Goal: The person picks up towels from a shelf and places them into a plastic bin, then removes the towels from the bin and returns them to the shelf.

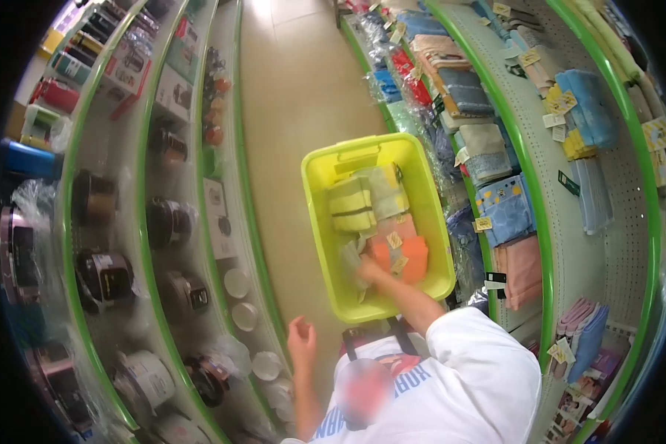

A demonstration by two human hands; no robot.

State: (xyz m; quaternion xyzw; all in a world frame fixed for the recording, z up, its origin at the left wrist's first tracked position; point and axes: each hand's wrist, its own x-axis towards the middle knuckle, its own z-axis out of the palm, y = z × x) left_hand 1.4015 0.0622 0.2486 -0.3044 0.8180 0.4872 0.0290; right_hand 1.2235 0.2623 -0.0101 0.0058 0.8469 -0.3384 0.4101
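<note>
A yellow-green basket point(317, 222) stands in the aisle in front of my body. Inside it lie a yellow striped towel point(351, 203), a grey and yellow towel point(386, 189), a pink towel point(392, 231) and an orange towel point(414, 260). My right hand point(366, 268) reaches into the near left part of the basket, on a grey cloth point(354, 255); its fingers are too blurred to read. Outside the basket, at its lower left, my left hand point(301, 340) is raised beside the shelf, fingers curled a little and apart, holding nothing.
Green-edged shelves point(544, 266) with folded towels and tags run along the right. On the left, shelves point(149, 296) hold pots, cookers and boxes. The tiled floor point(288, 89) stretches ahead between them.
</note>
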